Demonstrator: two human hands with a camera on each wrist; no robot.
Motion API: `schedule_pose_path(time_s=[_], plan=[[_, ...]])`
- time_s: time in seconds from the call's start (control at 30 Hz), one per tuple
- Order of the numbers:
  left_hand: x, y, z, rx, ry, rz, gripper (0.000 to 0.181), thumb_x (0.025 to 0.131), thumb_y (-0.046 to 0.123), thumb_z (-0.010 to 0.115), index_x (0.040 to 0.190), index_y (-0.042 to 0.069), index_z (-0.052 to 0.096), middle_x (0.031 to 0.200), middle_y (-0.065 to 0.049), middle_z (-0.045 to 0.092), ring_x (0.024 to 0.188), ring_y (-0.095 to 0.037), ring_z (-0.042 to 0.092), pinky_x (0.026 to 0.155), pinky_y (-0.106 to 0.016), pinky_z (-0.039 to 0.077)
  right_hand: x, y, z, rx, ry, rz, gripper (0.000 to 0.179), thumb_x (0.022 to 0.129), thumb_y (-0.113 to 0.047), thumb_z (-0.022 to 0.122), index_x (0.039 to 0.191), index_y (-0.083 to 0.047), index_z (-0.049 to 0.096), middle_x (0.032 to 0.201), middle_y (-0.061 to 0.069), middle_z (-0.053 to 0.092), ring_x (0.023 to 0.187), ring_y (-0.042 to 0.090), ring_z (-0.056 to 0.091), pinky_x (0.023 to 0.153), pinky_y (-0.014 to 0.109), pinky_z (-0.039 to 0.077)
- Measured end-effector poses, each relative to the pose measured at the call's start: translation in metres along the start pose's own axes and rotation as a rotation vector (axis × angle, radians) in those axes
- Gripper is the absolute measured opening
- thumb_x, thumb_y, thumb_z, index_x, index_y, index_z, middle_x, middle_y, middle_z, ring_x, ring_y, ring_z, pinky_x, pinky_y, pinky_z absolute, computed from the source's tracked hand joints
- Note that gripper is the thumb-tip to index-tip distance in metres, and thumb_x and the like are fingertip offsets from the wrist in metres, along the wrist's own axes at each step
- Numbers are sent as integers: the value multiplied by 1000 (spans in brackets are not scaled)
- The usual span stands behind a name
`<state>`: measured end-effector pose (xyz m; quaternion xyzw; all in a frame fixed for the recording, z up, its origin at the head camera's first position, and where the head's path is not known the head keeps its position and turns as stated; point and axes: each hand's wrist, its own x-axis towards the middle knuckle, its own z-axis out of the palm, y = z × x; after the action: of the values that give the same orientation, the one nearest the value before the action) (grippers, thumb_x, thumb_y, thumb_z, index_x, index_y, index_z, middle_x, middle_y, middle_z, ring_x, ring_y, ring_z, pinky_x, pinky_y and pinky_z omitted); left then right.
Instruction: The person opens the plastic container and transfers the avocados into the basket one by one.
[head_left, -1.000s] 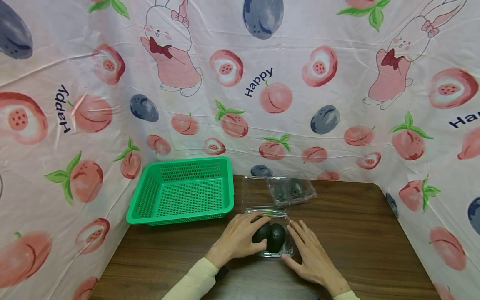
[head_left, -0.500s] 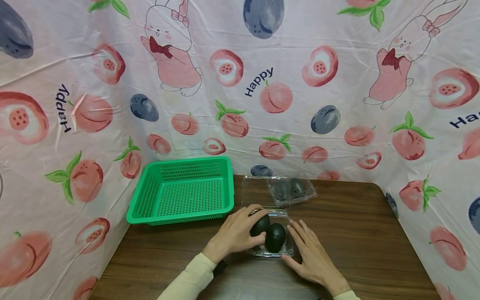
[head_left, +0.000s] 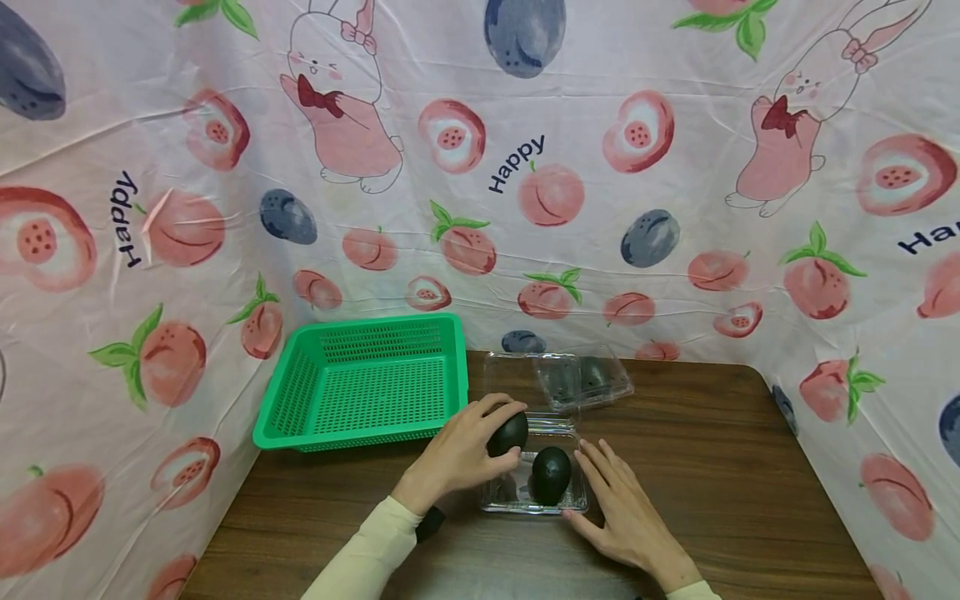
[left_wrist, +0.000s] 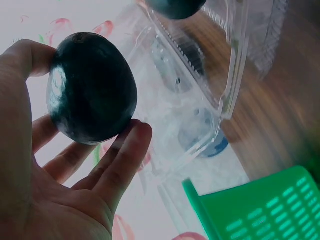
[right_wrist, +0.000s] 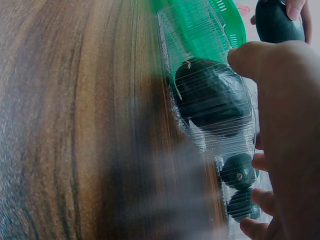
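Patterned cloth (head_left: 450, 75) rises behind and on both sides of me, cut off by the top and side borders. The wooden table (head_left: 720, 467) lies below it, its near edge out of sight. The green basket (head_left: 378, 337) sits to the left on it; in my wrist views only parts of it show. Before me stands a clear box (head_left: 501, 493) with its lid (head_left: 513, 379) raised, so transparent that its edges are hard to trace. Behind it, partly seen through that lid, a second clear box (head_left: 611, 393) shows two dark shapes, blurred by the plastic. My right hand (head_left: 624, 508) lies along the first box's right rim, fingers straight and thumb spread to the near corner; in its own wrist view my hand hides part of the box. My left hand (head_left: 457, 450) grips a dark avocado (head_left: 508, 434), thumb on the near side and fingers curved round the far side, which I cannot see, over the box's rear left part. The other avocado (head_left: 551, 475) rests in the right half of the box, between my two hands, just beside my right fingertips
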<state>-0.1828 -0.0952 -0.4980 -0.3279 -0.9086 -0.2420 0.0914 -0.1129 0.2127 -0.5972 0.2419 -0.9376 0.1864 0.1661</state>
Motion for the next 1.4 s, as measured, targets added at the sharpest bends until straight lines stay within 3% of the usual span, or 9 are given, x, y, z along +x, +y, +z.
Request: schedule_pose_path(time_s=[0.6, 1.0, 1.4], plan=[[4, -27, -25, -147, 16, -4, 61, 100, 28, 84, 158, 22, 65, 156, -7, 64, 125, -28, 73, 96, -46, 69, -1, -1, 0, 9, -1, 6, 91, 95, -51, 88, 165, -3, 55, 175, 17, 52, 159, 54, 49, 121, 74, 49], [7, -42, -42, -183, 47, -5, 60, 99, 24, 87, 155, 18, 67, 157, -11, 65, 121, -32, 76, 94, -48, 69, -1, -1, 1, -12, 1, -1, 91, 94, -52, 88, 165, -3, 56, 175, 16, 53, 158, 53, 50, 121, 73, 48], [10, -63, -56, -209, 62, -10, 60, 101, 23, 87, 156, 13, 67, 156, -14, 66, 122, -30, 75, 86, -38, 71, 0, -1, 1, -13, 10, -4, 92, 93, -50, 89, 164, -4, 57, 174, 16, 54, 158, 53, 50, 120, 73, 49]])
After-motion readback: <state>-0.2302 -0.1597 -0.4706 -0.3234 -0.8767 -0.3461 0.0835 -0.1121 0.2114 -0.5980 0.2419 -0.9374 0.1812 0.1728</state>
